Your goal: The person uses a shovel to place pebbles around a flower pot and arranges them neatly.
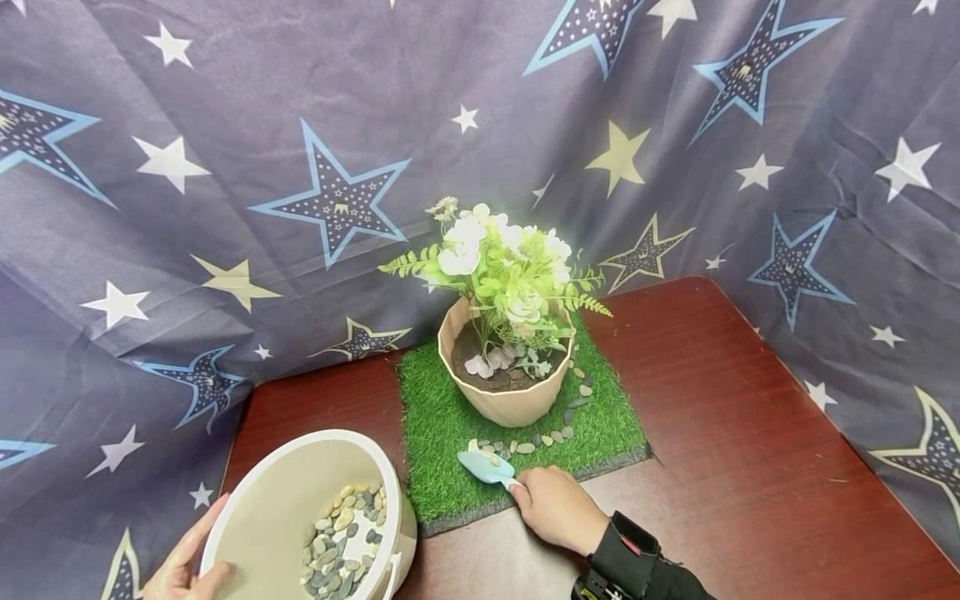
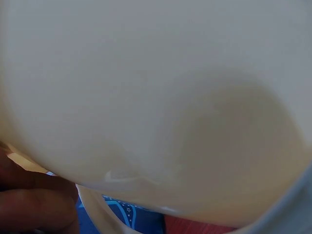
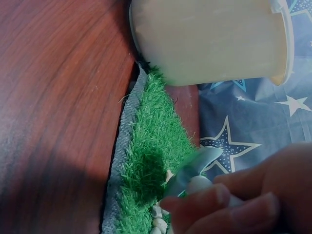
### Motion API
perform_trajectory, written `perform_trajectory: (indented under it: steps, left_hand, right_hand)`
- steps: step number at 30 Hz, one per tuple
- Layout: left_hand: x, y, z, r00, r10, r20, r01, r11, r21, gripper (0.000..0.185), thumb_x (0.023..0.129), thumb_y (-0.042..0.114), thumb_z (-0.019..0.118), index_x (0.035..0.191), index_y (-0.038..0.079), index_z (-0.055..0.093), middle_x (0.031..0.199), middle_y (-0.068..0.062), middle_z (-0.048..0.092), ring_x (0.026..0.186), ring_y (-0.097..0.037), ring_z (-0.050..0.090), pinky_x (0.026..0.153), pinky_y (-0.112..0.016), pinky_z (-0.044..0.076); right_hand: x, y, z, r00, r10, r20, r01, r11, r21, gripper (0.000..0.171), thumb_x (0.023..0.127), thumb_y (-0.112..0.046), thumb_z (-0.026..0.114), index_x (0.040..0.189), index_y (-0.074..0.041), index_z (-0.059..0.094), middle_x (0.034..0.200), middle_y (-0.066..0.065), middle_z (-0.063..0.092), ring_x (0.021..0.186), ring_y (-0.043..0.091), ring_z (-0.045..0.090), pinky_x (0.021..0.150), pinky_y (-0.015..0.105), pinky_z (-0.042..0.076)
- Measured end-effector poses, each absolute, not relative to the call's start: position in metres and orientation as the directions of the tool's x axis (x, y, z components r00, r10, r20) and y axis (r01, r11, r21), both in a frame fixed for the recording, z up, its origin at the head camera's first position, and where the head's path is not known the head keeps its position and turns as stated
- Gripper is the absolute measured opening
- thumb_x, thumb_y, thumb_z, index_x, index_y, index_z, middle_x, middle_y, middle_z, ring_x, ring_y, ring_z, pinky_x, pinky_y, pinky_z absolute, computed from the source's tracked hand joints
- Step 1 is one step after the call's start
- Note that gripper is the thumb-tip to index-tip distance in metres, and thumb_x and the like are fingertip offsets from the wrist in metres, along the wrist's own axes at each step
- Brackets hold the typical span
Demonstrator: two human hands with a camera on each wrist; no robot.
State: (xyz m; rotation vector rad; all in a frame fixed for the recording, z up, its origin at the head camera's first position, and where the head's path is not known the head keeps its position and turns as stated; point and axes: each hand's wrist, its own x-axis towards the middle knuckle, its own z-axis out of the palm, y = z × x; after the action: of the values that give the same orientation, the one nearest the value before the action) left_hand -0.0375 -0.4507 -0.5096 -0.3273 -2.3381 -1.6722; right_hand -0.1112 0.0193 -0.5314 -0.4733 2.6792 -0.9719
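Observation:
My right hand [image 1: 558, 508] grips the handle of a small light blue trowel [image 1: 486, 467] above the front of an artificial grass mat [image 1: 442, 492]. A pale pebble appears to lie on the trowel's blade, close to a curved row of pebbles [image 1: 526, 448]. That row runs along the front and right of a cream flowerpot [image 1: 517, 406]. With my left hand [image 1: 187, 562] I hold the rim of a white bucket [image 1: 258, 500] at the left. Grey and tan pebbles [image 1: 330, 550] lie in the bucket. Its outer wall [image 2: 146, 97] fills most of the left wrist view.
White flowers with green leaves [image 1: 498, 267] stand in dark soil in the pot. Reddish-brown tabletop [image 1: 720, 400] extends on both sides of the mat. A star-patterned cloth [image 1: 390, 83] hangs behind and beside the table.

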Motion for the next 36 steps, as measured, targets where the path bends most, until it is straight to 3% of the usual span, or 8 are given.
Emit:
perform_trajectory:
  steps: [6,13,27,33,36]
  left_hand:
    - [-0.038,-0.452,-0.509,-0.942,0.053,0.331,0.329,0.326,0.886,0.091,0.071,-0.040,0.041,0.156,-0.008,0.036,0.137,0.023,0.063,0.102,0.010,0.067,0.074,-0.009,0.055]
    - [-0.037,-0.451,-0.510,-0.949,0.029,0.314,0.309,0.284,0.908,0.092,0.072,-0.039,0.040,0.157,-0.004,0.039,0.135,0.022,0.064,0.100,0.008,0.068,0.072,-0.010,0.056]
    - [-0.038,-0.450,-0.510,-0.942,0.042,0.333,0.330,0.299,0.896,0.089,0.071,-0.040,0.040,0.154,-0.011,0.036,0.136,0.022,0.064,0.101,0.009,0.068,0.072,-0.010,0.056]
    - [-0.037,-0.453,-0.509,-0.958,0.018,0.288,0.271,0.392,0.879,0.094,0.073,-0.038,0.044,0.158,0.001,0.039,0.133,0.027,0.062,0.089,0.009,0.068,0.058,-0.015,0.056]
    - [-0.036,-0.456,-0.510,-0.966,0.053,0.255,0.256,0.373,0.892,0.096,0.075,-0.037,0.043,0.160,0.006,0.037,0.133,0.028,0.060,0.088,0.007,0.068,0.055,-0.018,0.057]
  right_hand:
    - [-0.110,0.017,-0.528,-0.913,-0.397,-0.099,-0.253,0.737,-0.627,0.032,0.104,-0.025,0.058,0.072,-0.021,0.055,0.064,-0.008,0.047,0.063,0.011,0.049,0.068,0.039,0.045]
    - [-0.110,0.012,-0.528,-0.899,-0.434,-0.063,-0.324,0.754,-0.571,0.039,0.103,-0.025,0.059,0.067,-0.022,0.046,0.059,-0.008,0.035,0.057,0.011,0.041,0.059,0.033,0.037]
    - [-0.112,0.001,-0.525,-0.891,-0.454,-0.033,-0.366,0.757,-0.541,0.039,0.102,-0.027,0.060,0.067,-0.022,0.046,0.059,-0.009,0.037,0.057,0.013,0.044,0.056,0.033,0.038]
    - [-0.119,-0.009,-0.530,-0.891,-0.453,-0.040,-0.338,0.719,-0.607,0.039,0.104,-0.025,0.058,0.068,-0.022,0.044,0.060,-0.009,0.029,0.055,0.010,0.037,0.055,0.028,0.033]
    - [-0.123,-0.015,-0.537,-0.895,-0.444,-0.049,-0.303,0.683,-0.664,0.037,0.105,-0.024,0.057,0.069,-0.022,0.046,0.060,-0.010,0.029,0.054,0.008,0.035,0.054,0.026,0.033]
